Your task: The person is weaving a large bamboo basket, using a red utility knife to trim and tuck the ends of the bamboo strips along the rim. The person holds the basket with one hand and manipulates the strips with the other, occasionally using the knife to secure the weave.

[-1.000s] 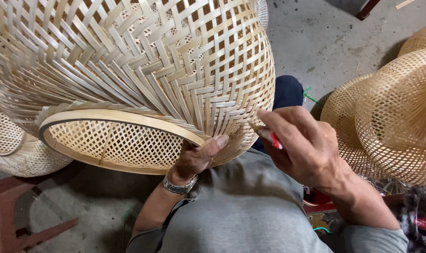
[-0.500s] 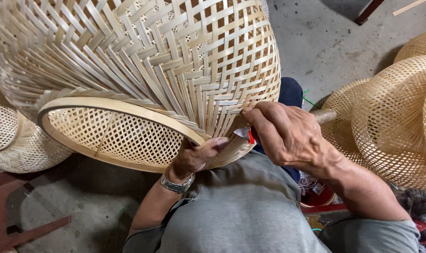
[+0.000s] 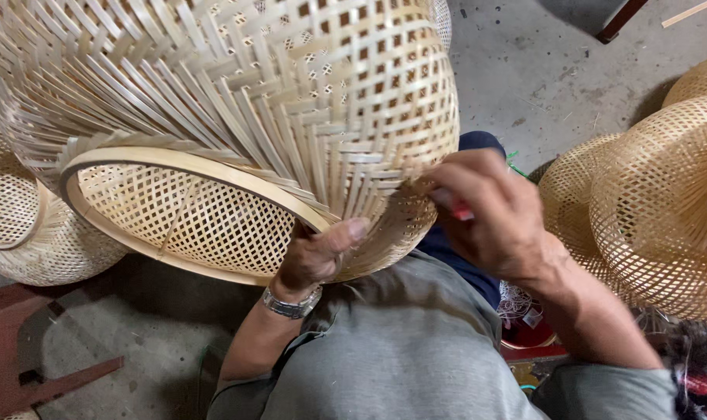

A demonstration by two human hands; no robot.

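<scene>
bamboo strips, pale and flat, make up the large woven basket (image 3: 237,117) that fills the upper left of the view, tipped so its round rim hoop (image 3: 190,167) faces down toward the person's lap; the weave is open lattice near the top and tight herringbone near the rim; the left hand (image 3: 318,257) grips the rim from below, thumb pressed flat along the hoop's outer edge, fingers curled out of sight inside, a metal wristwatch (image 3: 291,305) on the wrist; the right hand (image 3: 497,218) is bunched at the basket's lower right side, fingertips pinched together against the loose strip ends there — a small red thing (image 3: 461,210) shows between the fingers, too hidden to tell what it is; a grey shirt (image 3: 400,350) covers the lap below; more woven baskets (image 3: 657,210) lie stacked at the right edge of the concrete floor (image 3: 540,70), another basket (image 3: 23,218) at the left edge, just beside the big one; a reddish wooden stool (image 3: 11,342) sits in the lower left corner.
</scene>
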